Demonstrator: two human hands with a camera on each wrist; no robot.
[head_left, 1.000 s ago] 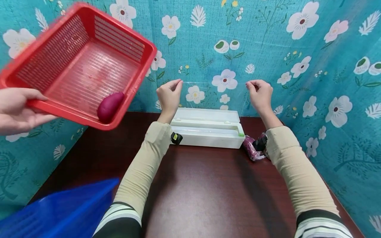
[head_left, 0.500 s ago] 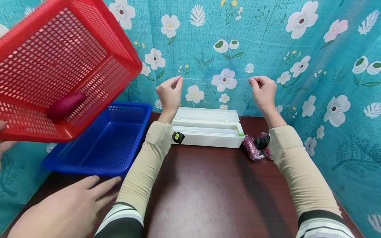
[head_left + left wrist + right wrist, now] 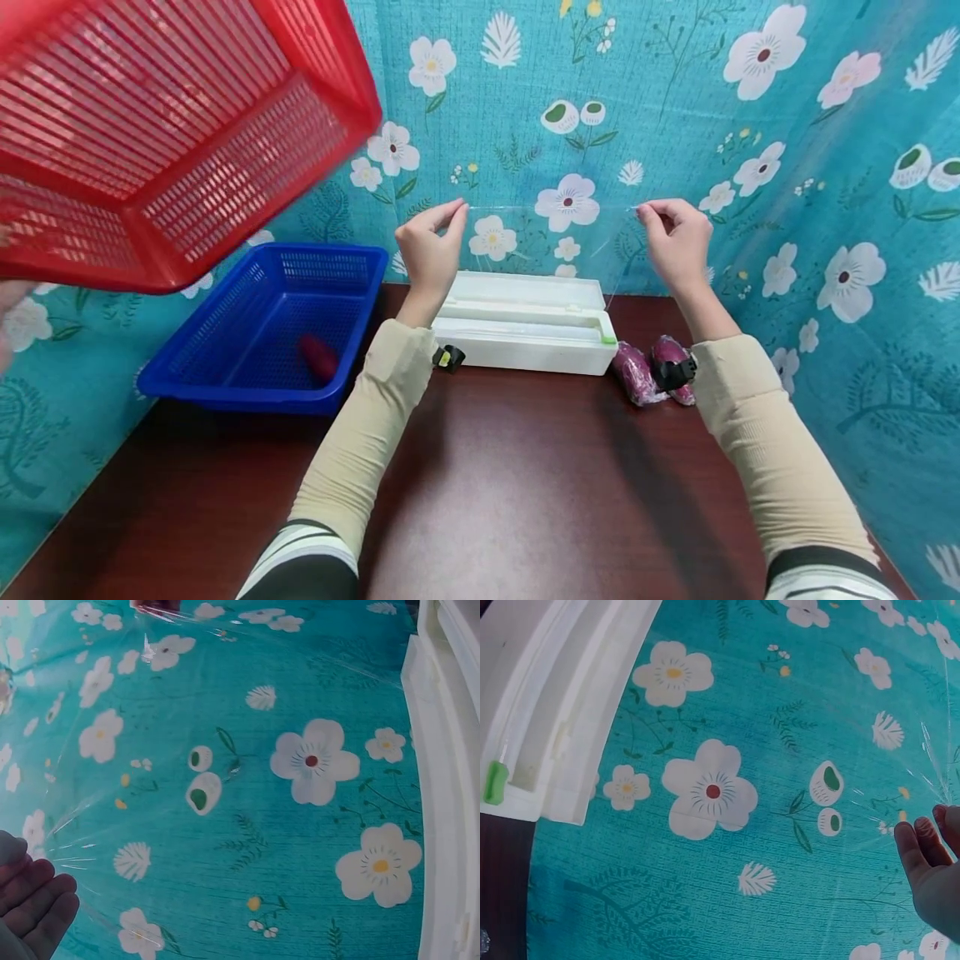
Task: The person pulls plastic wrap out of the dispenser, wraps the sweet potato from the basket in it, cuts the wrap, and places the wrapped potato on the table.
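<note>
Clear cling film (image 3: 553,207) is stretched between the two raised hands, above and behind a white dispenser box (image 3: 525,353) with its lid up. My left hand (image 3: 430,254) pinches one upper corner of the film with thumb and fingers. The other corner is pinched by my right hand (image 3: 681,247). In the left wrist view, creases fan out from the left fingertips (image 3: 64,883). Creases also run from the right fingertips (image 3: 904,836) in the right wrist view. A green cutter piece (image 3: 495,782) sits at one end of the box.
Another person's hand, mostly cut off, holds a tilted red basket (image 3: 142,208) at upper left. Below it, a blue basket (image 3: 247,393) on the dark table (image 3: 510,483) contains a purple sweet-potato-like item (image 3: 318,358). Two film-wrapped purple items (image 3: 636,375) lie beside the right forearm.
The blue basket has come down onto the table at left. The purple item has passed from the tipped red basket into it. My right hand has shifted slightly right, still pinching the cling film.
</note>
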